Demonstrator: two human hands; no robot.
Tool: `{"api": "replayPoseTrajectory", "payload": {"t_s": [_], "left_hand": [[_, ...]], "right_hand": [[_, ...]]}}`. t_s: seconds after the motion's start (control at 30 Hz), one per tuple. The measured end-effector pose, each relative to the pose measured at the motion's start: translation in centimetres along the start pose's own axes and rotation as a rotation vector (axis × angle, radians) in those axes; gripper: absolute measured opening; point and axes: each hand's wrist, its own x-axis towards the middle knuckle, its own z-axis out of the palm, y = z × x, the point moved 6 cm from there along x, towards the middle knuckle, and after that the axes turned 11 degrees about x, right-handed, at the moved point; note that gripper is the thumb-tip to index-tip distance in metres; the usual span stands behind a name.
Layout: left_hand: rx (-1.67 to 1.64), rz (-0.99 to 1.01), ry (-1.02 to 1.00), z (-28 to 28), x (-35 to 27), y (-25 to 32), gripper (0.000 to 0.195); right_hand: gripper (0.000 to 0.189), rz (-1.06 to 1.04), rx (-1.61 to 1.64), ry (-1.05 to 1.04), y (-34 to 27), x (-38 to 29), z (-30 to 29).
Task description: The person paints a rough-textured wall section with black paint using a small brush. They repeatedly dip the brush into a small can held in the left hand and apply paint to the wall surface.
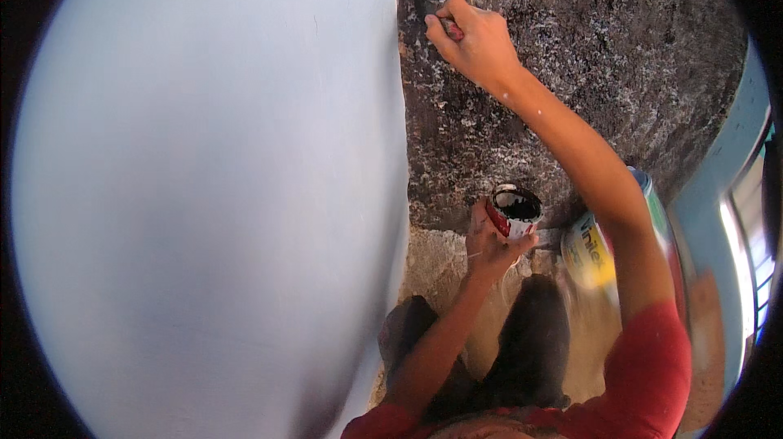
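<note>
My right hand [474, 41], flecked with white paint, is closed around a small handle [451, 29] with reddish marks, close to the dark, rough wall surface [587, 29]. The far end of what it holds is hard to make out against the dark surface. Lower down, my left hand [492, 243] grips a small open paint can [517, 212], red and white outside, with dark paint in it and on its rim. The can is tilted so that its mouth faces the camera.
A smooth pale blue-white wall [208, 182] fills the left side and meets the dark surface along a long edge. At the right, partly behind my right arm, stands a large Vinilex paint bucket [590, 252]. Beyond it are a light blue wall strip [709, 194] and a barred window [761, 267].
</note>
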Motion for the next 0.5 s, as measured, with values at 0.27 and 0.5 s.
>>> {"api": "replayPoseTrajectory", "payload": {"t_s": [0.27,0.5], "left_hand": [[-0.288,-0.047,0.032,0.4,-0.1,0.4,0.084],[-0.178,-0.054,0.050,-0.6,0.0,1.1,0.086]], "right_hand": [[0.022,-0.005,0.001,0.008,1.3,-0.7,1.1],[0.024,0.080,0.097,0.061,0.9,0.2,0.5]]}}
